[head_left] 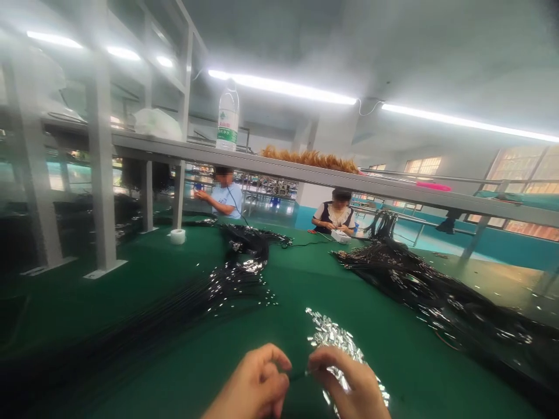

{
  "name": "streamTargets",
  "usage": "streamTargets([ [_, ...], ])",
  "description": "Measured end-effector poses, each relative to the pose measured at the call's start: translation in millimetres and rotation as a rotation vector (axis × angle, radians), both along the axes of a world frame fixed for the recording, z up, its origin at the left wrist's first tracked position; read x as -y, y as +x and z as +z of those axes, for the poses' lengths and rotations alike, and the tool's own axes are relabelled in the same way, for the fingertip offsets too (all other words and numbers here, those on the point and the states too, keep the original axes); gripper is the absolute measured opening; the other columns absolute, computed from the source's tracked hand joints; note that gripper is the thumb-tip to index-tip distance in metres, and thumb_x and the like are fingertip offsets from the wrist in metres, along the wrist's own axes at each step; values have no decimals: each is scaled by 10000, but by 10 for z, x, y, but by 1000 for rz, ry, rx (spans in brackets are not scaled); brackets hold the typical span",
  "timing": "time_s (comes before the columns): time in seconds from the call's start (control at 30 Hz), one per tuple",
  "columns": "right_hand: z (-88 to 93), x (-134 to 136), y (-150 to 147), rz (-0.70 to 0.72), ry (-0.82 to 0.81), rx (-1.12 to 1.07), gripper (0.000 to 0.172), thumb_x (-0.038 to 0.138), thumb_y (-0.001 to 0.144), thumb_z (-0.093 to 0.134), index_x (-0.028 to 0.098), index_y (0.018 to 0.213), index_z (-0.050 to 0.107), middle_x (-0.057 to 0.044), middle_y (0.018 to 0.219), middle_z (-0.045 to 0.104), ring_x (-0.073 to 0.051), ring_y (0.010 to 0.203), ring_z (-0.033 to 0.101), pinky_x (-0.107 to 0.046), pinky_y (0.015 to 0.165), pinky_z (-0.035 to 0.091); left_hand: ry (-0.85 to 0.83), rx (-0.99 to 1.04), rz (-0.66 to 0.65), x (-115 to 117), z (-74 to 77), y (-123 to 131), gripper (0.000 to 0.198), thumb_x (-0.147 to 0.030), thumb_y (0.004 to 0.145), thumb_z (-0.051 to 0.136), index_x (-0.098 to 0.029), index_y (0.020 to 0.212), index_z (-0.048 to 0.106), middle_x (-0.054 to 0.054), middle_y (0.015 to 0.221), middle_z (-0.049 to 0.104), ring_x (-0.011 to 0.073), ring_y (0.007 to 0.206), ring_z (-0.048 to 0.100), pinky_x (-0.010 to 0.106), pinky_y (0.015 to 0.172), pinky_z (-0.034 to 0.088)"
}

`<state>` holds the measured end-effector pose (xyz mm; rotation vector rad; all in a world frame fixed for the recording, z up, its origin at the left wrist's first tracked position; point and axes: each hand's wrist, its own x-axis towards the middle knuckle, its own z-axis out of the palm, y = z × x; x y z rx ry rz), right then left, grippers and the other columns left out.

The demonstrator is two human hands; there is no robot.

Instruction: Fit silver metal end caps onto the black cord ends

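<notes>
My left hand [261,381] is closed on a thin black cable [299,375], a short dark length of which runs across to my right hand. With thumb and index finger pinched, my right hand [347,381] is at the cable's end, where a small silver metal piece [307,372] glints at the fingertips; the fingers hide most of it. Beneath and behind the right hand lies a loose pile of small silver metal pieces [334,334]. To the left a long bundle of black cables [174,314] with shiny ends stretches over the green tabletop [297,279].
More black cables [419,279] are heaped on the right. A raised shelf [279,167] crosses above the table, bearing a water bottle [227,119]; grey posts [102,174] stand left. A white roll [177,236] sits near them. Two people [227,198] work across the table.
</notes>
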<state>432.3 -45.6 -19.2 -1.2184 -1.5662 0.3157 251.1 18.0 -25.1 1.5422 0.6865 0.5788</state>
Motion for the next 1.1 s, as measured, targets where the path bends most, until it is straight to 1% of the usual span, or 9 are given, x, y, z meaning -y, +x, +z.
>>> streamTargets([
  [0.07,16,11,-26,-19,-21,-29,59,260,782,630,279,767,683,30,736,714,-166,678,655,-197,667,492,-31,-1,-30,5,-50,22,258,-417,728,556,-170,791,520,-67,473,545,51,343,269,181,389,198],
  [0.13,29,14,-49,4,-98,-178,40,279,730,686,265,768,683,13,715,713,-181,671,660,-215,654,505,40,-19,47,45,-61,42,169,-337,731,545,-168,721,536,-55,494,558,60,380,337,180,425,248],
  [0.27,48,7,-76,139,-279,-521,230,309,605,781,236,786,660,-5,669,701,-190,650,658,-235,609,517,180,-84,183,145,-33,64,105,-243,724,505,-170,670,560,-47,517,549,105,498,469,198,517,336],
  [0.37,48,6,-107,73,-252,-370,169,219,618,727,242,775,668,0,668,710,-189,642,658,-241,626,509,263,-132,217,184,-12,60,119,-242,742,501,-181,668,571,-51,521,541,106,497,451,199,505,323],
  [0.5,37,4,-145,16,-258,-105,202,98,578,658,252,706,693,32,591,684,-166,554,626,-221,562,474,278,-92,209,176,46,36,118,-239,747,502,-183,674,576,-43,560,572,111,524,466,195,508,330],
  [0.63,41,-3,-94,75,-266,-369,120,274,620,737,245,735,717,-9,703,714,-201,664,652,-249,628,507,193,-37,164,139,81,7,112,-178,699,508,-184,802,551,-60,555,591,100,478,465,199,527,357],
  [0.83,31,-18,-68,11,-230,-420,219,437,632,767,228,683,723,-27,664,685,-195,620,612,-250,579,483,141,-18,174,171,51,14,293,-197,683,551,-162,955,653,-34,626,592,94,467,463,191,473,369],
  [0.97,20,-15,-74,11,-237,-441,259,470,627,762,226,706,723,-29,661,665,-197,608,597,-262,565,476,200,-25,245,221,77,44,309,-227,720,539,-165,978,698,-21,594,606,102,466,458,194,477,395],
  [1.1,25,-8,-60,24,-236,-450,281,501,652,736,228,716,720,-22,622,640,-179,564,565,-256,530,459,180,13,308,255,113,61,286,-226,716,548,-156,941,708,-10,590,646,124,492,552,217,560,452],
])
